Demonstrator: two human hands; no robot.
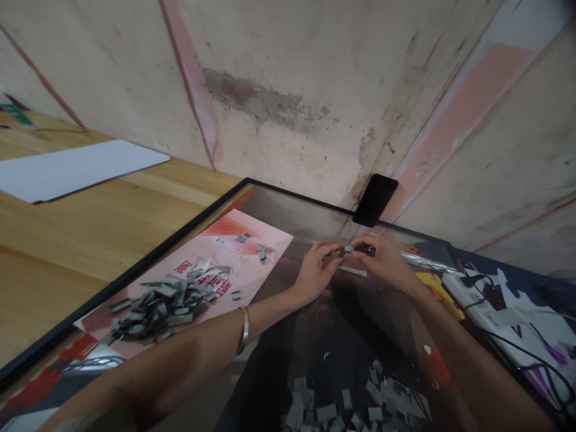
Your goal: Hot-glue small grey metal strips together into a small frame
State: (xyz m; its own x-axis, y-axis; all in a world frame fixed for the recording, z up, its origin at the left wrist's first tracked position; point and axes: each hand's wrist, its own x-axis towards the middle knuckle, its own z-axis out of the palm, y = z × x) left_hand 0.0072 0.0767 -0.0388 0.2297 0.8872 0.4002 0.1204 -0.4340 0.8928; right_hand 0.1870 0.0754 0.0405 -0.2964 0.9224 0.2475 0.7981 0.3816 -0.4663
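Observation:
My left hand [317, 270] and my right hand [380, 258] meet over a glass table top [288, 207], fingertips pinched together on a small grey metal piece [348, 249]. A silver bangle [243, 329] sits on my left wrist. To the left, a heap of grey metal clips [162, 306] lies on a pink printed sheet [252, 270]. Close to me, a second batch of grey clips [355, 399] lies on the dark glass.
A black phone [375, 200] leans against the stained wall at the back. A white sheet [72, 168] rests on the wooden table at left. A yellow tool [438, 288], cables and a power strip [490, 306] crowd the right side.

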